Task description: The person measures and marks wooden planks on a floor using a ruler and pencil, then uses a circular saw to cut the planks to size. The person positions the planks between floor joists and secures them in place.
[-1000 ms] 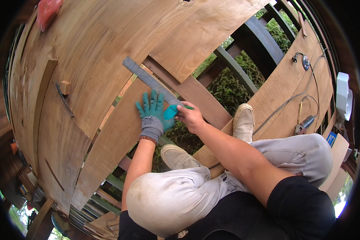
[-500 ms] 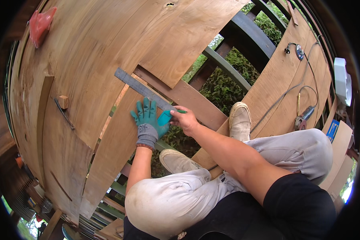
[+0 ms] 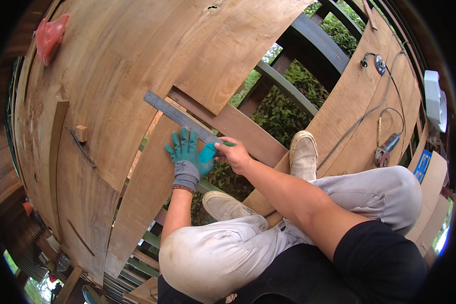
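A steel square (image 3: 172,111) with a teal handle (image 3: 206,151) lies across a narrow plywood plank (image 3: 136,207) over a gap between boards. My left hand (image 3: 186,159), in a teal-and-grey glove, lies on the plank just below the blade, fingers spread, its thumb side at the handle. My bare right hand (image 3: 234,156) is closed on a thin green pencil-like tool (image 3: 229,144), its fingers touching the square's handle; the tool's tip is hidden.
Plywood sheets (image 3: 106,61) carry a red bag (image 3: 51,38), wood block (image 3: 80,133) and dark rod (image 3: 81,148). An open frame (image 3: 287,88) shows foliage below. At right are an angle grinder (image 3: 386,149), cord, disc (image 3: 379,64) and white object (image 3: 434,101). My shoes (image 3: 303,157) rest nearby.
The view has shifted, so the boards and square sit lower and further left than a second ago. Both hands moved slightly with them, keeping about the same positions on the square.
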`<act>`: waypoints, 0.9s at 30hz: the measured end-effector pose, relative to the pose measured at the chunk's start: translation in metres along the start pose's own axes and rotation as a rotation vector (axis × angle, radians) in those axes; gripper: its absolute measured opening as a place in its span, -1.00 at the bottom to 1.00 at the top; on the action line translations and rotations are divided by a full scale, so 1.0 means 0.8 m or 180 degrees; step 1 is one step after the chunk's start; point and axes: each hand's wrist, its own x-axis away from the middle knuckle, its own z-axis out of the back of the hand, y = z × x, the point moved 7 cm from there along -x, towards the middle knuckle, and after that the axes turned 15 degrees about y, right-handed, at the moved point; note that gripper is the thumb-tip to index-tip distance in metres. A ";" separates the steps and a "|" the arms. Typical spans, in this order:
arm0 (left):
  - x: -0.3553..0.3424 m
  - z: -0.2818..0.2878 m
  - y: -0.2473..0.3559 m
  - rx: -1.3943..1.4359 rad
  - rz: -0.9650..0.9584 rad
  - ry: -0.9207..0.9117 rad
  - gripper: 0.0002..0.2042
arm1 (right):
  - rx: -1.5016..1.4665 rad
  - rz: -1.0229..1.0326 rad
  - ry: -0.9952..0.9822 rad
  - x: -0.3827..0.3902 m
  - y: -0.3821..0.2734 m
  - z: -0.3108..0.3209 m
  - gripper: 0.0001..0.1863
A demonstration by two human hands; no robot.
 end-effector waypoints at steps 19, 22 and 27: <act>0.053 -0.004 -0.042 0.5687 0.4085 0.0990 -0.57 | 0.0826 0.0224 -0.0913 0.016 -0.025 -0.020 -0.73; 0.035 0.017 -0.031 0.6027 0.3477 0.0821 -0.68 | 0.1405 0.0658 -0.1514 0.039 -0.041 -0.041 -0.78; 0.016 0.075 -0.027 0.5650 0.3165 0.1200 -0.87 | 0.2760 0.1288 -0.2143 0.091 -0.108 -0.088 -0.68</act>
